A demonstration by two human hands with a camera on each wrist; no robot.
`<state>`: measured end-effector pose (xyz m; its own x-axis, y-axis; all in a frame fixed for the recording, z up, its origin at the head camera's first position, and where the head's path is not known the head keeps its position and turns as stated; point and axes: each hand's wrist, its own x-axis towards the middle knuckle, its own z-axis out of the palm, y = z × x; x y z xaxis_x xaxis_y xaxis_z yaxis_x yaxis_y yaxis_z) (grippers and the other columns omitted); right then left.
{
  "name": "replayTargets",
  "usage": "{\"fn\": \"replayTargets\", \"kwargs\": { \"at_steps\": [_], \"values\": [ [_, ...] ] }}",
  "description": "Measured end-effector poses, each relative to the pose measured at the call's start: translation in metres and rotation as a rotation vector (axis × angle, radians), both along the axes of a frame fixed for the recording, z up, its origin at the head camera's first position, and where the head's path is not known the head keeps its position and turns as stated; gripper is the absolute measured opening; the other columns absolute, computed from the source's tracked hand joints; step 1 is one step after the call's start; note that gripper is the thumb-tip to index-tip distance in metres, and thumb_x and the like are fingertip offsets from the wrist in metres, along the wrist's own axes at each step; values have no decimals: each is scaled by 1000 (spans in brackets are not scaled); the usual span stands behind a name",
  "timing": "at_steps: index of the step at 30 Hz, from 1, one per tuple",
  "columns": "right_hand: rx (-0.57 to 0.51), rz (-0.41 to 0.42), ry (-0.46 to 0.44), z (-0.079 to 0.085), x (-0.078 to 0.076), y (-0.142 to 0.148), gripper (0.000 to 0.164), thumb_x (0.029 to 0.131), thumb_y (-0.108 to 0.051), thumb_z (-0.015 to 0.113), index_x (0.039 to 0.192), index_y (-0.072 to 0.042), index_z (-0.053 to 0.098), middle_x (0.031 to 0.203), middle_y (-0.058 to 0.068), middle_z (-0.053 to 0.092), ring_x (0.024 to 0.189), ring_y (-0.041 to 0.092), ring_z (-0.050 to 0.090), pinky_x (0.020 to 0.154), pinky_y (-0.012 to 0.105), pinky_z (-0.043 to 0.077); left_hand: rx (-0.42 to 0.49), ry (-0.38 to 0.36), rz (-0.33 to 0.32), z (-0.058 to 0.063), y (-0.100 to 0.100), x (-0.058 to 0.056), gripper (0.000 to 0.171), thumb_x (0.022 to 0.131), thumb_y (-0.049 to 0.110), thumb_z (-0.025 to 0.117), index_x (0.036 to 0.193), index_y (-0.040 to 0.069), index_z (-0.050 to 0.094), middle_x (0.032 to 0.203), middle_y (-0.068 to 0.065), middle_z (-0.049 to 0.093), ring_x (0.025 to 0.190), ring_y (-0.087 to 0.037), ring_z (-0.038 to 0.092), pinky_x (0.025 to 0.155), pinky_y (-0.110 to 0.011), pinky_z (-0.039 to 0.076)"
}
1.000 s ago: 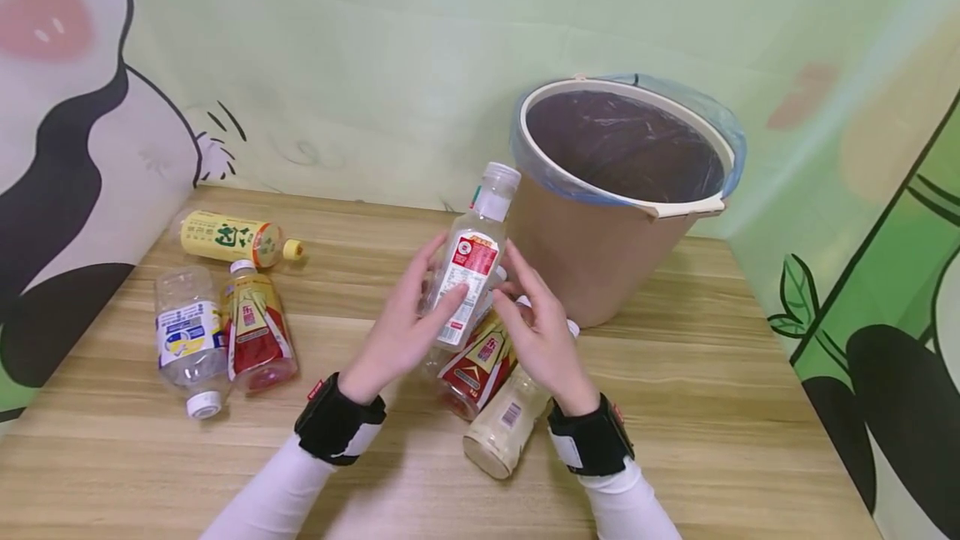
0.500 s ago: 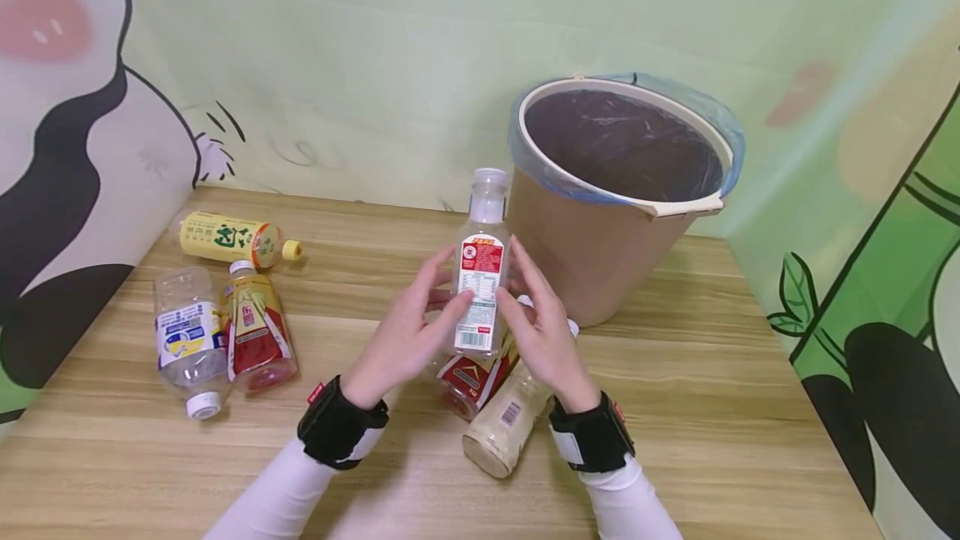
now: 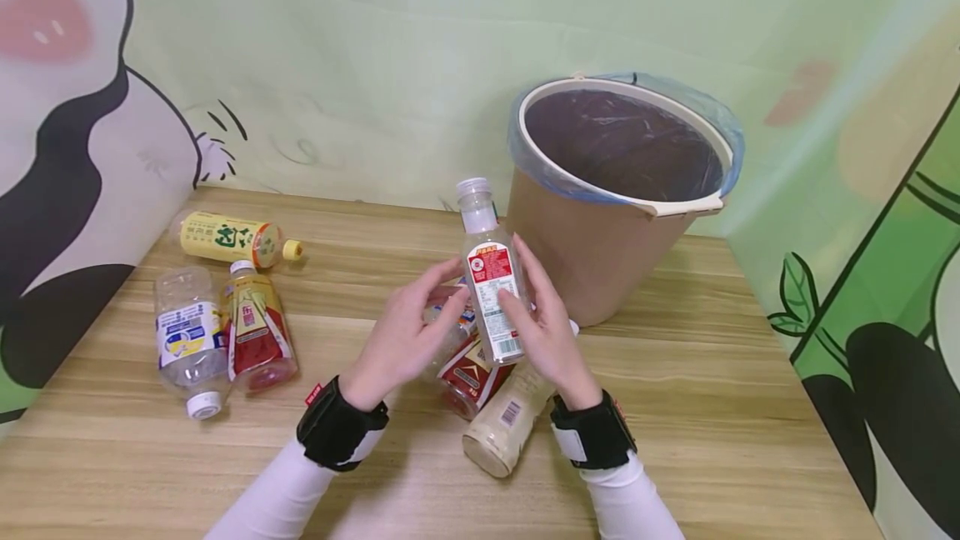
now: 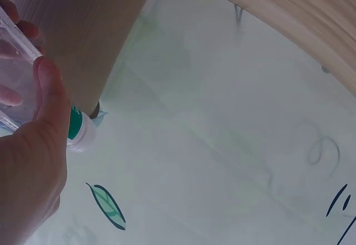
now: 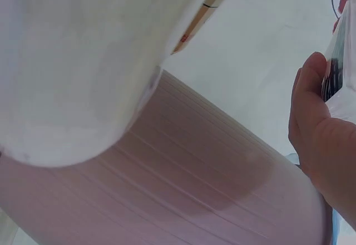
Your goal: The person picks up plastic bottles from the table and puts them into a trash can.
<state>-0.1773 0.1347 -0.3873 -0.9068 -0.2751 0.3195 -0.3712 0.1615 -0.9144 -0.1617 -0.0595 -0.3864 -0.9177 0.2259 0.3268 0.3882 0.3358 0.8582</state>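
A clear plastic bottle point(image 3: 492, 298) with a white and red label is tilted between my two hands, its capped neck leaning up and left. My right hand point(image 3: 551, 336) holds it, thumb across the label and fingers behind. My left hand point(image 3: 405, 340) grips its left side, thumb against the edge; in the left wrist view the bottle's clear wall point(image 4: 16, 67) lies against that thumb. Below lie a red and gold labelled bottle point(image 3: 472, 377), a cream bottle point(image 3: 502, 427) and a clear bottle partly hidden by the left hand. The cream bottle point(image 5: 83, 61) looms large in the right wrist view.
A tan bin point(image 3: 600, 248) lined with a bluish bag stands at the back right. On the wooden table point(image 3: 675, 440) to the left lie a yellow bottle point(image 3: 225, 237), a clear bottle point(image 3: 187, 332) and another red and gold bottle point(image 3: 258, 332). A printed backdrop rises behind.
The held bottle has swung from leaning right, through upright, to leaning left, and has shifted slightly right. My left thumb has moved off the label to its edge. The other bottles stay put.
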Motion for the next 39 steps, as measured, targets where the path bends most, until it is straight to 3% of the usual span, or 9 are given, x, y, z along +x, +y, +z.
{"fn": "replayTargets", "kwargs": {
  "at_steps": [7, 13, 28, 39],
  "values": [
    [10, 32, -32, 1, -1, 2, 74, 98, -8, 57, 162, -15, 20, 167, 10, 28, 136, 35, 47, 100, 47, 52, -7, 34, 26, 0, -1, -1, 45, 104, 23, 55, 143, 2, 51, 143, -17, 60, 114, -28, 71, 91, -40, 61],
    [34, 39, -36, 1, -2, 3, 81, 95, -6, 63, 162, -20, 19, 163, 12, 33, 128, 36, 53, 98, 45, 53, 3, 47, 39, 1, -1, -1, 43, 103, 19, 56, 141, 1, 53, 140, -17, 62, 112, -28, 72, 89, -39, 61],
    [22, 46, -9, 6, 1, 6, 81, 94, -4, 64, 162, -18, 22, 161, 14, 35, 129, 36, 52, 97, 45, 53, 37, 95, 33, -1, -2, -4, 48, 100, 10, 59, 146, 8, 49, 137, -16, 64, 109, -32, 72, 93, -41, 60],
    [65, 16, 33, 20, 4, 12, 81, 91, -2, 66, 160, -17, 27, 150, 19, 46, 121, 31, 56, 92, 34, 56, 9, 80, 76, 1, -11, -6, 52, 99, 9, 58, 149, 7, 44, 140, -19, 60, 110, -32, 70, 97, -45, 58]
  ]
}}
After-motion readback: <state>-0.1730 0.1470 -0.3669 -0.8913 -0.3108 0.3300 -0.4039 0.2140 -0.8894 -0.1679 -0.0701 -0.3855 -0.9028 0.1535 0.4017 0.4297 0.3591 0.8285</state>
